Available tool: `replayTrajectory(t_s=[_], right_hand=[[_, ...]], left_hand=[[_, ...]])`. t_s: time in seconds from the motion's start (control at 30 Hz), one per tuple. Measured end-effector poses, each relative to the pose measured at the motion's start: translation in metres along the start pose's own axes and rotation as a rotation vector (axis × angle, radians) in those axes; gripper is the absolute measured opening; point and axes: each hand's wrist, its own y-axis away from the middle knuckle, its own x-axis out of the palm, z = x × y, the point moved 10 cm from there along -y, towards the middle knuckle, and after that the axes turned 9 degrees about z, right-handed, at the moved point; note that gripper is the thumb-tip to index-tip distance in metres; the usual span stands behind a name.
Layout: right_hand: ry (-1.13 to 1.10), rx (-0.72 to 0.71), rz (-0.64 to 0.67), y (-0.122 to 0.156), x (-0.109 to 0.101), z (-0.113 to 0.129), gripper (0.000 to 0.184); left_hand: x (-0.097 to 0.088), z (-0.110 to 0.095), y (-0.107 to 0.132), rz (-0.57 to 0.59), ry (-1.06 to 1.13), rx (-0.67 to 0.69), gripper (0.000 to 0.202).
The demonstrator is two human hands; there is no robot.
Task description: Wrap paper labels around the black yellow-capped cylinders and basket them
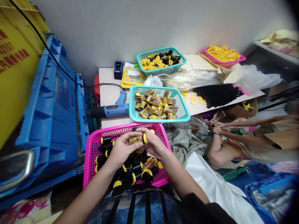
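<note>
Over a pink basket (pixel 87 155) on my lap, I hold a small cylindrical bottle (pixel 136 139) with a yellow cap and a colourful printed wrap. My left hand (pixel 122 148) is closed around its wrapped end. The fingers of my right hand (pixel 155 144) close on the capped end. Below both hands, black bottles (pixel 137 168) with yellow caps fill the pink basket. Just beyond it, a teal basket (pixel 161 120) contains many wrapped bottles (pixel 156 105) of the same kind.
A blue heat gun (pixel 114 110) lies left of the teal basket. Behind are another teal basket (pixel 146 72) of yellow and black parts and a pink basket (pixel 227 64) of yellow pieces. Black rods (pixel 217 95) lie right. Blue crates (pixel 51 99) stand left; another person (pixel 257 137) sits right.
</note>
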Motion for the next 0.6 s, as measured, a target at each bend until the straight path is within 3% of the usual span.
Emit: replayTrajectory(t_s=[0.1, 0.3, 0.47, 0.53, 0.6], right_hand=[[-0.121, 0.037, 0.003, -0.001, 0.006, -0.012, 0.049], [-0.073, -0.006, -0.080, -0.005, -0.001, -0.019, 0.047], [-0.023, -0.001, -0.094, -0.006, -0.006, -0.017, 0.052], [0.089, -0.035, -0.143, -0.003, -0.019, -0.003, 0.056], [0.375, -0.070, -0.264, 0.004, -0.040, 0.018, 0.047]], left_hand=[[0.001, -0.002, 0.000, -0.010, 0.001, 0.019, 0.028], [-0.004, 0.002, 0.003, -0.051, -0.065, 0.016, 0.029], [0.006, 0.006, 0.008, 0.024, -0.057, -0.003, 0.028], [0.010, 0.005, 0.002, 0.063, -0.076, -0.045, 0.033], [0.013, -0.005, -0.014, 0.088, -0.158, -0.070, 0.040]])
